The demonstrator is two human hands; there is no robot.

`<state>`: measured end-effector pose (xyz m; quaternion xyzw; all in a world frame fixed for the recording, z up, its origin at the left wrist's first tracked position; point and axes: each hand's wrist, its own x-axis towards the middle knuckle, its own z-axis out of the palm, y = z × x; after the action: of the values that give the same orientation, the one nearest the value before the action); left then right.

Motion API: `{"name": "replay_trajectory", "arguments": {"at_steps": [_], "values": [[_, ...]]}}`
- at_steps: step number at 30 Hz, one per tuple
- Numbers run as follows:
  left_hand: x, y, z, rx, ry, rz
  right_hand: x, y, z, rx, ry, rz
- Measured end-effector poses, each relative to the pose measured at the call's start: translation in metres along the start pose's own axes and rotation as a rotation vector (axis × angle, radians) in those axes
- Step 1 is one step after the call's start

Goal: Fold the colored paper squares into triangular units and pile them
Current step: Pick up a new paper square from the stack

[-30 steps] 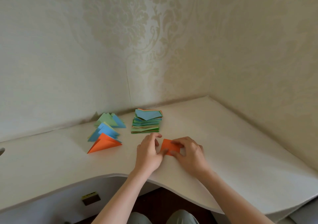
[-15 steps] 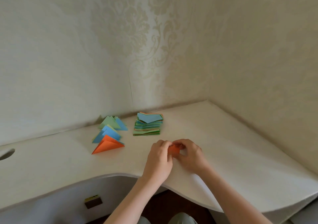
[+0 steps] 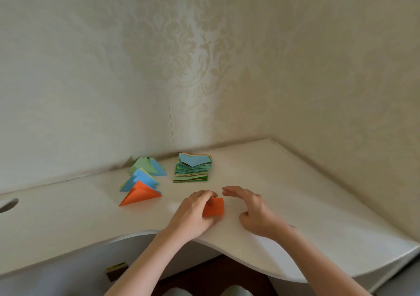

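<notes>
A: Orange paper piece (image 3: 213, 209), folded, roughly square, matte, flat on the smooth white counter (image 3: 318, 204)?
B: Yes. Left hand (image 3: 193, 214) pinches its left edge, fingers curled on it. Right hand (image 3: 252, 209) hovers just beside it, fingers loosely bent and apart, holding nothing.
A: Other stock?
B: Stack of paper squares (image 3: 193, 168), green and blue edges, near the wall. Folded triangular units (image 3: 142, 182) to its left: orange, blue, pale green, crisp creases.

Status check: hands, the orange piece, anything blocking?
Left hand pinching the orange paper on the desk. Right hand off it, fingers loosely curled. Path to folded triangles unobstructed.
</notes>
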<state>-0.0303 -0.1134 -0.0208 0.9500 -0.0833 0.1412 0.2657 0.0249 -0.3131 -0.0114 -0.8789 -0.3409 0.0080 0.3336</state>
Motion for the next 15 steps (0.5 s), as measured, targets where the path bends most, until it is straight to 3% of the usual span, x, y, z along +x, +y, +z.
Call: {"name": "replay_trajectory", "arguments": {"at_steps": [6, 10, 15], "values": [[-0.003, -0.019, -0.019, -0.067, -0.077, 0.058, 0.011, -0.013, 0.014, -0.181, -0.109, -0.063], [-0.012, -0.03, -0.018, -0.042, 0.066, -0.033, 0.014, -0.013, 0.023, -0.211, 0.008, -0.068], [-0.016, -0.026, -0.009, -0.063, 0.243, -0.198, 0.024, -0.018, 0.04, -0.075, 0.21, 0.028]]}}
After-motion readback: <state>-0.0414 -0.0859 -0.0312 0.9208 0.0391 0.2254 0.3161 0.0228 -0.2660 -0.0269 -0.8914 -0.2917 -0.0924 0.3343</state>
